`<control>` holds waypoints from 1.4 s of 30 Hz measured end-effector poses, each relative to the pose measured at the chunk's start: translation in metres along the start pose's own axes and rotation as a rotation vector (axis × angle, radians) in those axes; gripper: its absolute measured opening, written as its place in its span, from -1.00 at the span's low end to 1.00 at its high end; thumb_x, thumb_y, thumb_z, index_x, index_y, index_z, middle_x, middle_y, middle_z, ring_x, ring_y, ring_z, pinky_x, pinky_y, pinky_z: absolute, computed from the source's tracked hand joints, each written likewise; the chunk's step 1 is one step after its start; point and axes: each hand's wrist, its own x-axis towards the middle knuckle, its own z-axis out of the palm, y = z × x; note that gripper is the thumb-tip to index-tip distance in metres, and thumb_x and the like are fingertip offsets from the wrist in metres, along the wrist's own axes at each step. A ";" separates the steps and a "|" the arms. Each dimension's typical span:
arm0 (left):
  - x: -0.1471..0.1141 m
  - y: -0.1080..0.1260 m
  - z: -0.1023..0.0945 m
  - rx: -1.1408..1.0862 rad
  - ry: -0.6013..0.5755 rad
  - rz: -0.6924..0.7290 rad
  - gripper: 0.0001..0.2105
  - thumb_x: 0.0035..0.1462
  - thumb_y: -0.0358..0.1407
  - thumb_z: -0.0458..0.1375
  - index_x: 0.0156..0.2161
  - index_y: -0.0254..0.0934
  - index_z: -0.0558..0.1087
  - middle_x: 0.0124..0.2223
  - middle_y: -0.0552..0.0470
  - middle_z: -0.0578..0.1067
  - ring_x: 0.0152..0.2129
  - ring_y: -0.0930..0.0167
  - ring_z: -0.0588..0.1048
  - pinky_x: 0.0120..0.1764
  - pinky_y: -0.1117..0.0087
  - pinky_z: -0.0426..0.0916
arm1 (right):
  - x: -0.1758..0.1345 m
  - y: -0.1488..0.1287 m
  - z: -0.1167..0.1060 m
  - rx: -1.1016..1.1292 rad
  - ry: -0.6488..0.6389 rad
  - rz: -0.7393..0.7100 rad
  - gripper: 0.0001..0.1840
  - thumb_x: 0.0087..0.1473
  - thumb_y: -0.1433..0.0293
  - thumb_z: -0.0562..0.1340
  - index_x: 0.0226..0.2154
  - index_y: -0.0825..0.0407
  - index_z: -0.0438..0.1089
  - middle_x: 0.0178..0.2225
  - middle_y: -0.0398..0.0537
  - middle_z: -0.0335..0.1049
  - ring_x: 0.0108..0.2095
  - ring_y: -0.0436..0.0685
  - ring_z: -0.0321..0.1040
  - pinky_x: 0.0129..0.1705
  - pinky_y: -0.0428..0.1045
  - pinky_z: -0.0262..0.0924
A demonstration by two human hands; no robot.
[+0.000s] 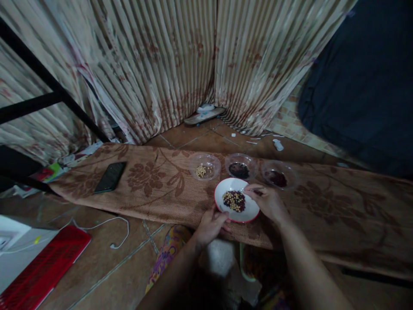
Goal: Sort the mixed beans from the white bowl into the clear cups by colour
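Right hand (265,199) curls over a red-rimmed bowl (251,211) of beans (234,201), whether pinching any I cannot tell; left hand (211,222) clasps the rim, fingers partly hidden. Three plastic bowls (214,165) stand beyond.

In dim light, striped, flower-patterned curtains (180,64) hang above a brown tiled floor (129,275).

Both forearms (303,258) are slanting inward. The left grip (211,224) is clasping, thumb (222,217) uppermost. The right grip (266,199) is pointing its fingers (253,189) leftward.

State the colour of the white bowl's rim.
The white bowl has a red rim, best seen in the head view.
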 end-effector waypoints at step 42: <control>-0.001 0.009 -0.003 0.087 0.044 -0.010 -0.53 -0.04 -0.01 0.14 -0.11 -0.33 0.33 -0.40 -0.01 0.51 -0.63 0.43 0.46 -0.62 0.50 0.23 | 0.011 0.015 -0.063 0.247 0.736 0.130 -0.78 -0.19 0.25 0.33 -0.53 0.09 0.44 -0.51 -0.05 0.46 -0.46 0.11 0.38 -0.38 -0.01 0.28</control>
